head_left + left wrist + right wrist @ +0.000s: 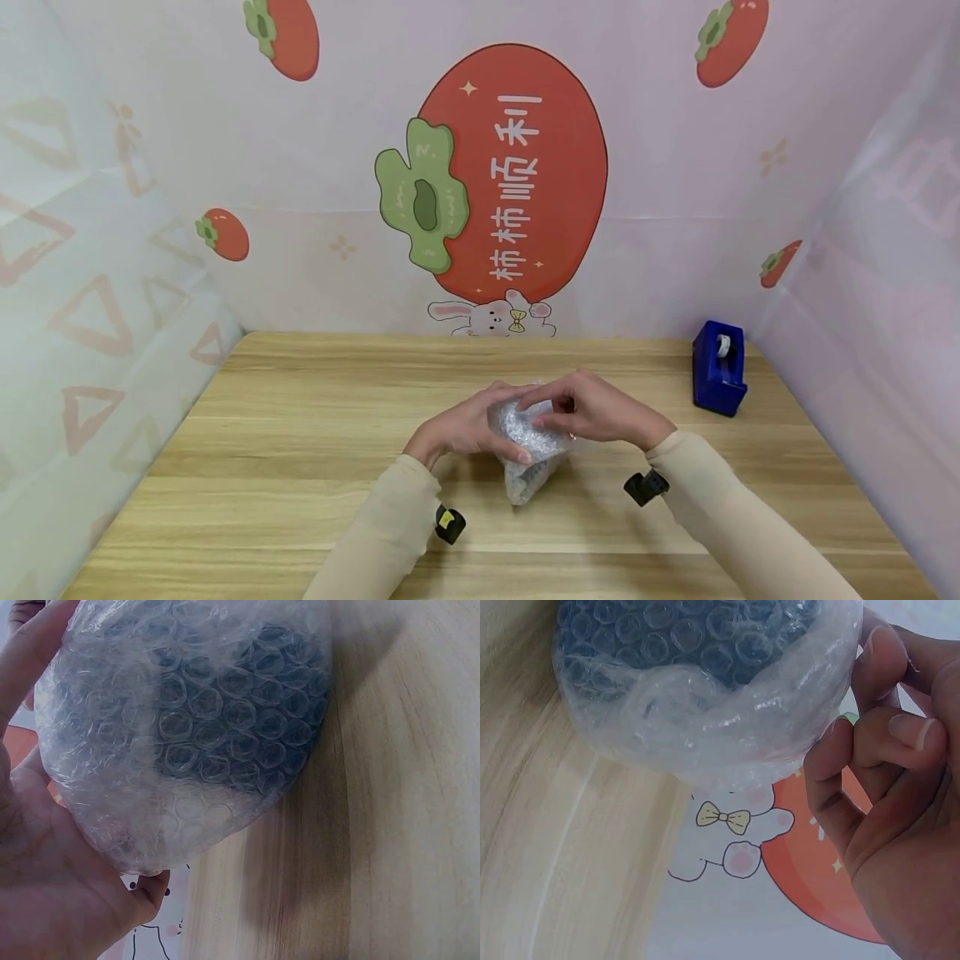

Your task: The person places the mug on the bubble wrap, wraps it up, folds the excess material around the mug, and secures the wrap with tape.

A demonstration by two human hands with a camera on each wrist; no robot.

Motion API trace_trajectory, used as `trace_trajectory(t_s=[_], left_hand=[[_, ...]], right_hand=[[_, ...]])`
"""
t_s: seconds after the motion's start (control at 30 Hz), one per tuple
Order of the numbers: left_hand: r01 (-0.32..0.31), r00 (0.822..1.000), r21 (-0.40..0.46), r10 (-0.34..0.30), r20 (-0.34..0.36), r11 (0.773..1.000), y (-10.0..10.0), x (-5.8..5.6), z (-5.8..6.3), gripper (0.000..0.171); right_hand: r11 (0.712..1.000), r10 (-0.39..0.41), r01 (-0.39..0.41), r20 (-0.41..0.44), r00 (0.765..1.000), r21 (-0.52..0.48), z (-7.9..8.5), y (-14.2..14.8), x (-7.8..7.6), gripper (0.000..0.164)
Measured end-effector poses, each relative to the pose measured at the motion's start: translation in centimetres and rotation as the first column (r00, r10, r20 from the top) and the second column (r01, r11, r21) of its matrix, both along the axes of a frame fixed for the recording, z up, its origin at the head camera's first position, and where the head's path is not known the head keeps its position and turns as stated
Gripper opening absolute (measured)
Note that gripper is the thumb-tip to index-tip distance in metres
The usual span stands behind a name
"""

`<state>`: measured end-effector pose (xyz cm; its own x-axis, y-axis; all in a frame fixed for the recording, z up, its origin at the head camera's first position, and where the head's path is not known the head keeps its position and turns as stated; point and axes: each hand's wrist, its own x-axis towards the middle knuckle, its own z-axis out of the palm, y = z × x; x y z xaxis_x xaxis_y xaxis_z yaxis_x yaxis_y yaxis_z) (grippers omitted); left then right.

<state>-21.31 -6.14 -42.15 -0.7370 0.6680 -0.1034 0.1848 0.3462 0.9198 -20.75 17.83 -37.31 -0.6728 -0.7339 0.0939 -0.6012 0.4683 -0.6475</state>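
A bundle in clear bubble wrap [528, 433] stands on the wooden table, between both hands. Through the bubbles in the left wrist view a dark bluish object [232, 712] shows; its kind is hidden by the wrap. My left hand [480, 423] grips the bundle from the left, thumb on the near side and fingers over the far side. From the right, my right hand [592, 408] reaches over the top with thumb and index finger at the bubble wrap, pinching it. In the right wrist view its other fingers [836, 757] curl beside the wrapped edge.
A blue tape dispenser [718, 367] with a roll in it stands at the table's back right. Behind the table [300, 433] hangs a printed backdrop [517, 183], and similar sheets close off the left and right sides. Dark wrist cameras [450, 525] sit on both sleeves.
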Motion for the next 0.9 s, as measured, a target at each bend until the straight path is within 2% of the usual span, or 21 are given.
trace_trajectory(t_s=[0.13, 0.5, 0.77, 0.9], left_hand=[[-0.003, 1.000, -0.004, 0.003, 0.009, 1.000, 0.01, 0.04, -0.04, 0.085], [-0.014, 1.000, -0.005, 0.014, 0.011, 1.000, 0.01, 0.00, -0.15, 0.086], [-0.026, 0.999, 0.010, 0.026, 0.031, 1.000, 0.11, 0.05, -0.15, 0.084], [-0.027, 0.999, 0.015, 0.026, 0.030, 1.000, 0.12, 0.07, -0.19, 0.082]], right_hand=[[1.000, 0.009, -0.009, 0.010, 1.000, 0.014, -0.08, -0.04, -0.21, 0.023], [0.996, -0.026, 0.031, -0.055, 0.998, 0.081, 0.18, -0.48, -0.10, 0.024], [0.995, -0.007, 0.016, -0.097, 0.995, 0.097, 0.44, -0.76, -0.40, 0.024], [0.994, -0.011, 0.021, -0.089, 0.996, 0.107, 0.57, -0.87, -0.41, 0.023]])
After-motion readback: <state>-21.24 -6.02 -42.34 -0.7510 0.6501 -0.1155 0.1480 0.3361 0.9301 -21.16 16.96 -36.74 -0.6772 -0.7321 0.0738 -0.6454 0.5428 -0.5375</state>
